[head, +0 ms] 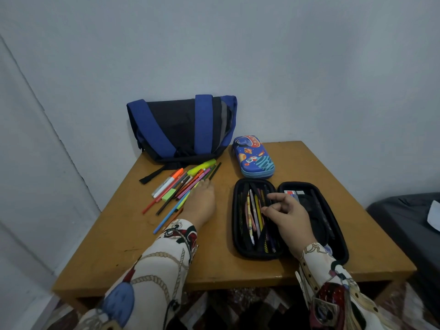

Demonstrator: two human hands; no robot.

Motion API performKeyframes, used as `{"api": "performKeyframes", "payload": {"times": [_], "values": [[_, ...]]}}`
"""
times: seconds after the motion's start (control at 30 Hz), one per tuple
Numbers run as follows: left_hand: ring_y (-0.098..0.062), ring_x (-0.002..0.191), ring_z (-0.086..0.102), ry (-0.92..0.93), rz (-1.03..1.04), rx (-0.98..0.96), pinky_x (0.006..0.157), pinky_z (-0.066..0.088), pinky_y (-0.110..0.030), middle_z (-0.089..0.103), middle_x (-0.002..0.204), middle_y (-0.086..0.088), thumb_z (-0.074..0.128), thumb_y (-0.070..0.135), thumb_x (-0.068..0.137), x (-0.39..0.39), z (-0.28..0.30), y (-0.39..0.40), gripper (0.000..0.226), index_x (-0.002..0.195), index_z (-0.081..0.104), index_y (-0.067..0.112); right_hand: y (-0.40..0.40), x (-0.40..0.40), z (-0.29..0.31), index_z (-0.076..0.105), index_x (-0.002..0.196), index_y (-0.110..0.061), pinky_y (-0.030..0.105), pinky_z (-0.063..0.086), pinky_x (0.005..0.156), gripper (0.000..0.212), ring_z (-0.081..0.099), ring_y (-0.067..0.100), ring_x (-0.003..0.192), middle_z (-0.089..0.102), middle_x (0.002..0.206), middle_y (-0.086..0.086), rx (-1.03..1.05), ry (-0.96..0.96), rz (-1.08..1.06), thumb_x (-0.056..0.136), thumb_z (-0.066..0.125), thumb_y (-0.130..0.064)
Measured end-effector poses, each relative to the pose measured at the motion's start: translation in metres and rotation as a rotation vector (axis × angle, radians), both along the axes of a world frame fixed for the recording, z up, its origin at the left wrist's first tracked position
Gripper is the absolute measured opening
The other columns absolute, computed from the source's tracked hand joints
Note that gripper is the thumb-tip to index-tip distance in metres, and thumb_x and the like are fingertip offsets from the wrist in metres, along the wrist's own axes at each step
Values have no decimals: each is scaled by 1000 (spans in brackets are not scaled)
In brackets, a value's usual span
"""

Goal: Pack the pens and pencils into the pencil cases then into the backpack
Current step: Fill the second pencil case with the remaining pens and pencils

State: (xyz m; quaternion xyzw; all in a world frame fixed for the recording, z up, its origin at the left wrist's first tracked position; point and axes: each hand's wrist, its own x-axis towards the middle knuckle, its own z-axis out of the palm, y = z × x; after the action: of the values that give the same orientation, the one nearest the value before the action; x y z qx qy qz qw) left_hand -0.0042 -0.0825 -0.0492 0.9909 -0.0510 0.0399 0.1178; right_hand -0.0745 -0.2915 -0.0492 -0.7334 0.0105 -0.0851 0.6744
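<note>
— Where are the pens and pencils [181, 186]?
— Most lie in a heap on the desk [119, 234], just in front of the backpack [181, 127]. Some are in the open black pencil case [240, 244].
— And the hands?
— The left hand [202, 206] rests flat on the heap. The right hand [289, 214] hangs loose over the black case, holding nothing. The blue pencil case [253, 156] is zipped.

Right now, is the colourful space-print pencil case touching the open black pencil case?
Apart. The head view shows bare table between the space-print pencil case and the open black pencil case.
</note>
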Motion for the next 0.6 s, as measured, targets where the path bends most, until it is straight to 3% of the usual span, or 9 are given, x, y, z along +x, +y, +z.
{"api": "performKeyframes", "payload": {"times": [0.13, 0.2, 0.33, 0.47, 0.6], "values": [[-25, 122, 48, -169, 71, 74, 105, 37, -38, 57, 127, -9, 46, 17, 98, 2, -3, -8, 28, 123, 55, 11, 0, 1, -1, 62, 102, -25, 29, 52, 75, 24, 65, 22, 74, 60, 68, 1, -4, 0, -2, 85, 70, -9], [-26, 121, 48, -221, 79, 70, 102, 39, -37, 56, 126, -9, 45, 15, 98, 4, -3, -10, 29, 124, 55, 9, -1, 1, -1, 62, 102, -25, 28, 52, 75, 24, 64, 20, 73, 59, 68, 1, -6, -1, 4, 85, 70, -9], [-27, 135, 38, -123, 56, 88, 112, 32, -40, 44, 145, -13, 41, 16, 100, 12, -6, -8, 45, 144, 37, 6, -1, 1, -1, 62, 104, -25, 32, 53, 76, 25, 66, 26, 76, 61, 69, 2, -22, 0, 3, 85, 70, -10], [-23, 122, 46, -241, 53, 90, 103, 37, -37, 56, 129, -6, 46, 20, 99, 10, -5, -8, 31, 129, 52, 14, -1, 1, -1, 62, 104, -25, 38, 54, 81, 24, 66, 34, 83, 61, 71, 4, -16, 0, 7, 86, 70, -11], [-22, 116, 49, -329, 131, 70, 98, 43, -34, 56, 124, -7, 48, 22, 99, 8, -5, -7, 27, 123, 57, 12, -1, 1, -1, 63, 104, -25, 39, 54, 81, 24, 66, 34, 83, 61, 71, 4, -16, 2, 7, 86, 70, -11]]}}
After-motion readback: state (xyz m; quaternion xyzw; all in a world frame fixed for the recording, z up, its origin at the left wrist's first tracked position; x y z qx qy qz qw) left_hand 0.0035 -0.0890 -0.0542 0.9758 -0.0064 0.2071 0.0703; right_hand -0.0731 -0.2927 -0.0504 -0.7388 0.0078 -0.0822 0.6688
